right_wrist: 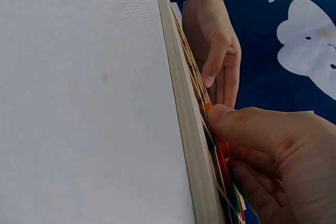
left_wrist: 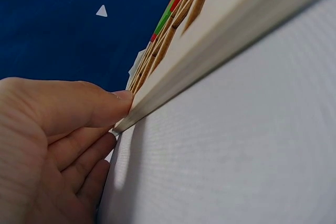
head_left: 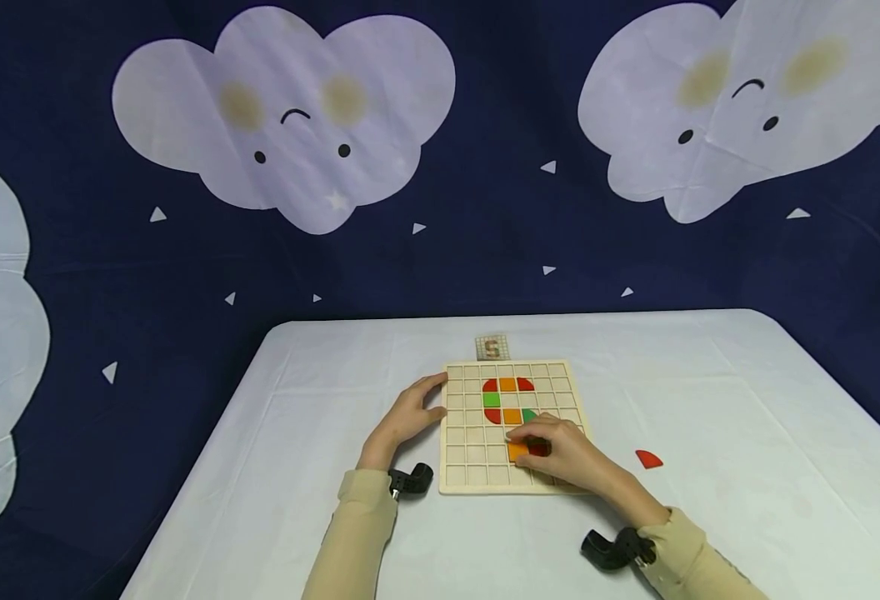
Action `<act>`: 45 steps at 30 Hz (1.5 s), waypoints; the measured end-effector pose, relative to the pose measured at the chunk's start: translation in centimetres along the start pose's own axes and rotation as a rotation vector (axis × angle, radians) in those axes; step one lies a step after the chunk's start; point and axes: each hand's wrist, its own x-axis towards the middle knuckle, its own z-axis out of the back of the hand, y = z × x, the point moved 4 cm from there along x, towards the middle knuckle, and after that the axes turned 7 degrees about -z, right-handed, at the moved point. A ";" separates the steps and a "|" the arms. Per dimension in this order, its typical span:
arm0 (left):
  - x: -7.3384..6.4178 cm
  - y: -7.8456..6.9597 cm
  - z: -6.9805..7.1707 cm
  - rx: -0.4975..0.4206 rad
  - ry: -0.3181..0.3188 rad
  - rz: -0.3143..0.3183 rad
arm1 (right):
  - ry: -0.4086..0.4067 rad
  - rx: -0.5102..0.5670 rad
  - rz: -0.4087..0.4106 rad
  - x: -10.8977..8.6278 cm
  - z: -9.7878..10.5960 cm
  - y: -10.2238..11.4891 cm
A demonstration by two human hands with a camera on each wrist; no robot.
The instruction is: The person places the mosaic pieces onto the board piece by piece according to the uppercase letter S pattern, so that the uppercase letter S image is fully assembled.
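A wooden grid board (head_left: 477, 477) lies flat on the white table. My left hand (head_left: 408, 414) rests against its left edge, thumb and fingers touching the rim with nothing gripped. Over the lower middle of the board, my right hand (head_left: 566, 454) pinches an orange square tile (head_left: 517, 451) between thumb and fingers, low at the grid. A dark red piece (head_left: 539, 448) shows partly under that hand. Farther up sit red curved pieces (head_left: 491, 385), orange squares (head_left: 508, 384), a light green square (head_left: 492, 400) and a partly covered green piece (head_left: 528, 414).
A small patterned card (head_left: 492, 347) lies behind the board. One loose red quarter-round piece (head_left: 648, 459) is on the table (head_left: 717, 400) to the right. Black wrist mounts (head_left: 412, 479) stick out beside both forearms. A dark blue cloud-print cloth (head_left: 500, 250) hangs behind the table.
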 end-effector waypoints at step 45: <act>-0.1 0.0 0.0 0.010 -0.003 -0.011 | -0.566 -0.010 -0.259 -7.3 16.5 -3.0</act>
